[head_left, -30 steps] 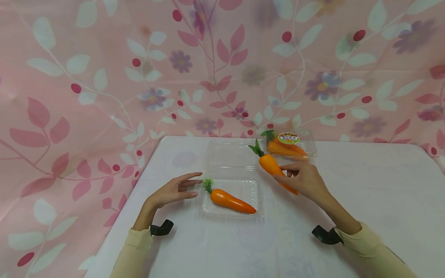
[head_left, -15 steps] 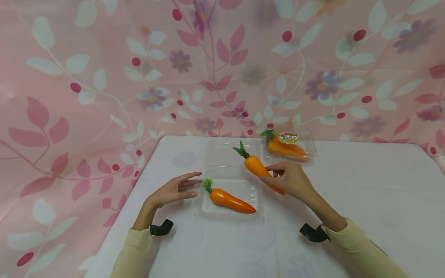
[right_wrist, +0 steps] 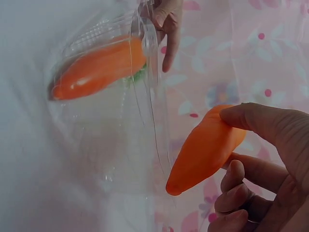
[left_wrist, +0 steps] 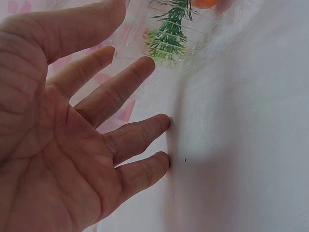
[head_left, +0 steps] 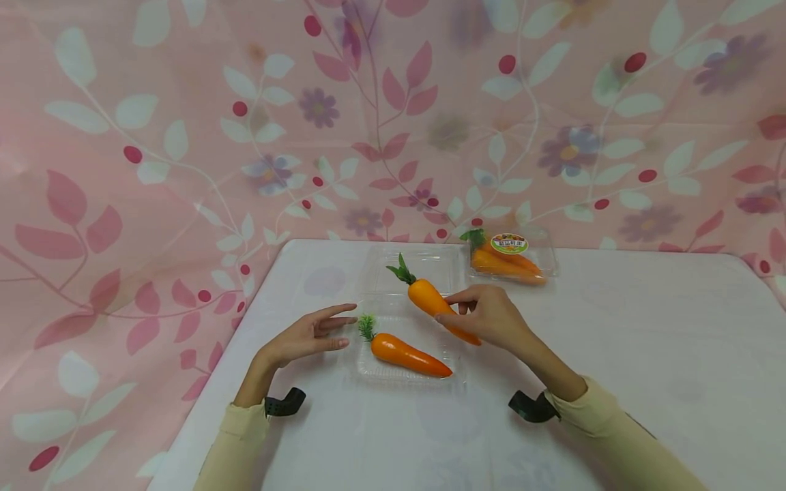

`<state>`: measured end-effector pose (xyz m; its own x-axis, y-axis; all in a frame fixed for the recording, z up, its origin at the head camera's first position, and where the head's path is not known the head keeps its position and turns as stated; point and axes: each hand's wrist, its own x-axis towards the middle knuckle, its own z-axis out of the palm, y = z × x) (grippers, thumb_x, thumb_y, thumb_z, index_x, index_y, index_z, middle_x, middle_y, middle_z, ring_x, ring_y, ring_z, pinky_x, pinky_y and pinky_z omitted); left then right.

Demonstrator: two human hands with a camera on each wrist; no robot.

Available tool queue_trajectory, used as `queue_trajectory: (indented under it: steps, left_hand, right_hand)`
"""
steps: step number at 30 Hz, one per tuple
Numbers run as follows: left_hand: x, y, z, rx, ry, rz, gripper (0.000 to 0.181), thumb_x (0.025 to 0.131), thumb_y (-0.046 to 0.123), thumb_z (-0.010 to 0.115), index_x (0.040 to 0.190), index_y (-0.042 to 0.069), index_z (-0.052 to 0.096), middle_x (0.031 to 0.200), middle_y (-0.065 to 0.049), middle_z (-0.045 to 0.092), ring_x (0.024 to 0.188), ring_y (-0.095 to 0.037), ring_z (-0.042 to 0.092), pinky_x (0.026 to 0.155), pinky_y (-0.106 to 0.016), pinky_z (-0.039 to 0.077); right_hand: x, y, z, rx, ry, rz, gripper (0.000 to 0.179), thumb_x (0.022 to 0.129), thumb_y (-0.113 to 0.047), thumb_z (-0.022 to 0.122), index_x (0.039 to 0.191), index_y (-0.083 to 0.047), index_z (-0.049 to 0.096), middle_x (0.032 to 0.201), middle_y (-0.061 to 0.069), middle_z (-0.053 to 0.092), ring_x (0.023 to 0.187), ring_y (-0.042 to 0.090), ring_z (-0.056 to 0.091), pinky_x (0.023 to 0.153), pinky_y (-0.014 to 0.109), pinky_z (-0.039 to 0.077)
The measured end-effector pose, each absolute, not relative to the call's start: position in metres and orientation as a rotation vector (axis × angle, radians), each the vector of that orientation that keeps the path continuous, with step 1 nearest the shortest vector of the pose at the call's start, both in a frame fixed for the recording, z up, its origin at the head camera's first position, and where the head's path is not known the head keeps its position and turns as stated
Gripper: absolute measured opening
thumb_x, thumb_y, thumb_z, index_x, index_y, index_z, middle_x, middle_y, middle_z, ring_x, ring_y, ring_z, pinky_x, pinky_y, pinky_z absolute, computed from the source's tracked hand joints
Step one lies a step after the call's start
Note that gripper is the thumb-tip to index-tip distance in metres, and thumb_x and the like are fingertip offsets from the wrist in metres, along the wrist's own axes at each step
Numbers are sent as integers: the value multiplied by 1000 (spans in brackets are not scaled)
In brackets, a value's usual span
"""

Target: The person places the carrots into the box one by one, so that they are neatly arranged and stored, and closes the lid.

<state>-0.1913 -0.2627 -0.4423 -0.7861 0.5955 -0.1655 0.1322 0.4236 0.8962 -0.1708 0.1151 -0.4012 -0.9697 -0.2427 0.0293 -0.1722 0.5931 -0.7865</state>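
Observation:
My right hand (head_left: 491, 316) pinches an orange carrot (head_left: 426, 296) with dark green leaves between thumb and fingers. This carrot hangs slantwise over the back right part of an open clear plastic box, its leafy end toward the back left. In the box's tray (head_left: 362, 368) lies a second carrot (head_left: 408, 355) with a feathery light green top, its tip toward the right. Beside the tray's left side is my left hand (head_left: 307, 335), fingers spread and relaxed, holding nothing. In the left wrist view the fingers (left_wrist: 130, 82) are apart, near the green top (left_wrist: 169, 34).
The box's clear lid (head_left: 377, 273) lies folded back behind the tray. At the table's back edge stands a closed clear box (head_left: 546, 249) with carrots and a label. A white cloth (head_left: 645, 354) covers the table, and a floral curtain (head_left: 393, 136) hangs behind.
My right hand has moved left with the carrot, from right of the open box to over it. The left hand and the carrot in the tray have stayed in place.

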Motion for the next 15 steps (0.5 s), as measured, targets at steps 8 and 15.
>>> queue_trajectory:
  steps: [8,15]
  left_hand:
    - [-192,-263,-443,615,2229,1323,71,92,22,72,153,16,36,145,-11,50,135,-29,46,109,-61,28]
    - [-191,-263,-443,612,2231,1322,72,92,23,72,154,18,36,145,-8,51,135,-28,46,110,-60,28]
  right_hand:
    - [-174,97,-402,-370,2708,-1287,40,78,-41,83,107,-14,79,71,0,55,68,20,49,45,25,34]
    - [-177,82,-402,-352,2711,-1211,38,77,-40,84,106,-16,79,71,-1,56,67,20,50,47,25,35]
